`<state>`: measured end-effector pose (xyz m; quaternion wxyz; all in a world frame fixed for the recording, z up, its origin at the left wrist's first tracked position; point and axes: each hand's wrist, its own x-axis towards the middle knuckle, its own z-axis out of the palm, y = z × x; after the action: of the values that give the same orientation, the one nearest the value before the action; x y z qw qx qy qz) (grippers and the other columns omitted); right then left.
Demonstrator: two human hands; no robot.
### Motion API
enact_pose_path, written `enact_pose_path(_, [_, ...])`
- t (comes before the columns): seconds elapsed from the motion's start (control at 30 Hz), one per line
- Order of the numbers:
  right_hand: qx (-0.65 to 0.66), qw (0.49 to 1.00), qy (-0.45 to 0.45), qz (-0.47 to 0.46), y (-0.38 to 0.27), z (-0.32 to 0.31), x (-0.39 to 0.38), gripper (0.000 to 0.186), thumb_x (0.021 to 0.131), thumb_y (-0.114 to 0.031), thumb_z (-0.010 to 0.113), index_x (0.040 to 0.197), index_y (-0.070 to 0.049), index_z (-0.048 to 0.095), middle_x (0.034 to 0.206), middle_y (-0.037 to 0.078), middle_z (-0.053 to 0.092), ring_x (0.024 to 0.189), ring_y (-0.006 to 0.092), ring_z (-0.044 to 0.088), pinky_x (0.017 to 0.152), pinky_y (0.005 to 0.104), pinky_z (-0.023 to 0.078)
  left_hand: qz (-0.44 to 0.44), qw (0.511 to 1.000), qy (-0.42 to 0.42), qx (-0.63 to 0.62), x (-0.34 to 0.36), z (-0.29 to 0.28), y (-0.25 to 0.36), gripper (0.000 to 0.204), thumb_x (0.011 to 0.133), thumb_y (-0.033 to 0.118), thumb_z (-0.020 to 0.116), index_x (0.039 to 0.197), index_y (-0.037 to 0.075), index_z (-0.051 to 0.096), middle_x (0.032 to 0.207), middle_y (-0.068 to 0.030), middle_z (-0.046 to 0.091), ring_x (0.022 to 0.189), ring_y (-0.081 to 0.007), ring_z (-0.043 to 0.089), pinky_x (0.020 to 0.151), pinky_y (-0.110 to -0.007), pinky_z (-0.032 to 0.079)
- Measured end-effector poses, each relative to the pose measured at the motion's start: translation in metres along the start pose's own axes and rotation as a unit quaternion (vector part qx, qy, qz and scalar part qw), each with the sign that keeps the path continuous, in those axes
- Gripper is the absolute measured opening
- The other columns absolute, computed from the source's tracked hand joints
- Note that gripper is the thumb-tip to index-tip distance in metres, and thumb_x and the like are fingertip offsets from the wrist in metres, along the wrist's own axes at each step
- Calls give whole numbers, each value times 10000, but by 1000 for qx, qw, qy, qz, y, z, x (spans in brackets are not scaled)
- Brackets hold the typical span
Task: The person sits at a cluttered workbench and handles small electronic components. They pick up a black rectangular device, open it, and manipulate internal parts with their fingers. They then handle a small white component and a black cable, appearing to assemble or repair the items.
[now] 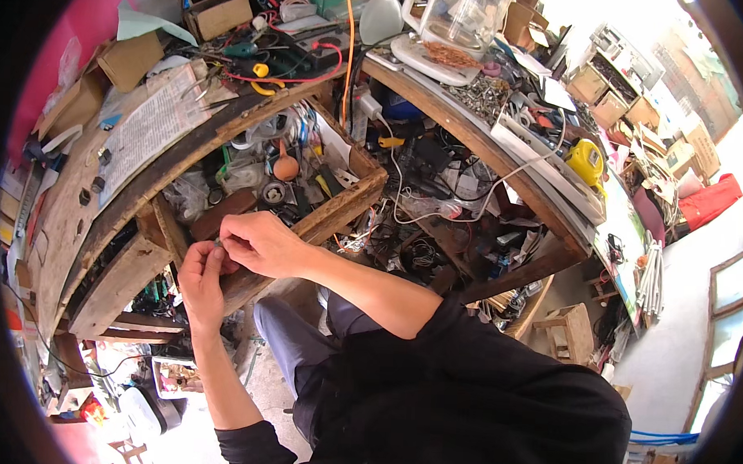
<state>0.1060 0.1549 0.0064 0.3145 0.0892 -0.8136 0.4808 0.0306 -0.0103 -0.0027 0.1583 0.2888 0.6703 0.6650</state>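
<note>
Fingertips of two hands, left hand (202, 275) and right hand (261, 243), pinch one tiny part (218, 243), mostly hidden, unidentifiable, just before one open wooden drawer (340, 206) under the table (145, 142).

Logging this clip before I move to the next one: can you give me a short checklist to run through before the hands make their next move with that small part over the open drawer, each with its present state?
1. Both hands in view: ok. Left hand and right hand meet at the drawer's front edge.
2. Small part pinched between fingertips: ok, though what it is cannot be told.
3. Which hand bears the grip: cannot tell, fingers overlap.
4. Wooden drawer pulled open beneath the hands: ok.
5. Free spot in the drawer to set things: not ok, it is crowded with tools and parts.
6. Workbench top free nearby: not ok, paper and clutter cover it.
</note>
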Motion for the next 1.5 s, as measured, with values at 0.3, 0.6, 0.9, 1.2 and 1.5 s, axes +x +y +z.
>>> enact_pose_path(0.3, [23,997,-53,56,-9,-5,1,213,844,-81,725,1034,-7,663,817,148,714,691,265,698,634,354,538,-23,998,5,-57,-1,-7,-2,169,1055,178,579,1034,19,634,871,-11,662,747,-84,615,718,-241,513])
enact_pose_path(0.6, [23,999,-37,16,-4,-7,1,167,838,-49,728,996,-3,700,846,153,721,735,273,714,661,361,545,-40,997,-2,-59,1,-8,-2,146,1043,148,589,1016,16,647,861,-26,676,734,-94,617,714,-243,507])
enact_pose_path(0.9, [-45,987,152,-7,-2,-45,-12,133,869,-90,776,978,-29,732,863,97,708,764,177,685,678,301,543,-12,998,15,53,3,0,-6,147,1039,139,576,986,10,624,831,-45,663,742,-113,621,707,-259,506])
enact_pose_path(1.2, [161,736,632,182,102,-190,-55,44,895,-121,680,875,-82,683,802,14,696,639,92,564,552,242,429,51,989,-38,136,29,82,9,158,1012,140,595,1001,-18,593,845,-126,711,765,-196,701,712,-339,534])
enact_pose_path(1.5, [-425,641,252,587,264,-312,-105,302,924,-306,687,1133,-89,696,1268,148,663,1192,364,627,997,486,522,123,860,38,494,33,124,10,152,1003,256,599,1034,123,533,884,-111,689,690,-369,702,597,-499,568])
